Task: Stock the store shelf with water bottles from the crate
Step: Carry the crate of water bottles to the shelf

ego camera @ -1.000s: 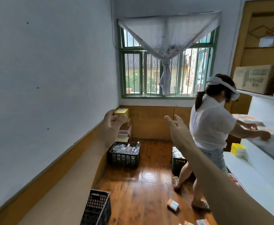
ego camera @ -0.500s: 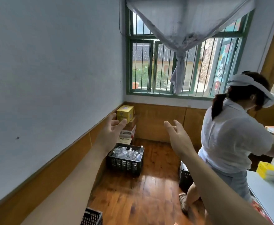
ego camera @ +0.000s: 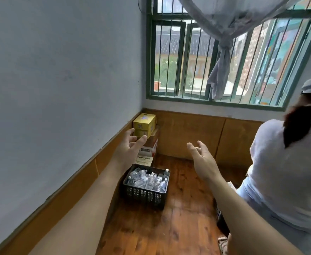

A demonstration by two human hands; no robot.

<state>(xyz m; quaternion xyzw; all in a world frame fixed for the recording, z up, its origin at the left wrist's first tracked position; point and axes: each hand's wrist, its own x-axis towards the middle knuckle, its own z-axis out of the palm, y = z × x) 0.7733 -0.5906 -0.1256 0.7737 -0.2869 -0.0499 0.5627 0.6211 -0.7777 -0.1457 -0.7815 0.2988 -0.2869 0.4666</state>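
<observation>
Over by the corner wall, the crate (ego camera: 145,190) of water bottles (ego camera: 147,178) is parked on the floor. Both the left hand (ego camera: 128,150) and right hand (ego camera: 202,161) are held out loosely spread, nothing gripped. Another person (ego camera: 287,173) could easily get bumped on the way past.

Reddish-brown wooden plank floor (ego camera: 178,227), pretty glossy, runs up to the wood-panelled base of the walls. Sitting right on it near the left wall is a black plastic crate (ego camera: 145,195) piled with clear water bottles (ego camera: 147,179). Just behind the crate, tucked into the corner, there's a stack of cardboard boxes (ego camera: 148,148) with a yellow box (ego camera: 144,125) on top. Over on the right another person's sandalled foot (ego camera: 222,242) is planted on the boards, and there's something dark (ego camera: 220,216) just behind it, might be a second crate, but it's mostly hidden so can't really say.
</observation>
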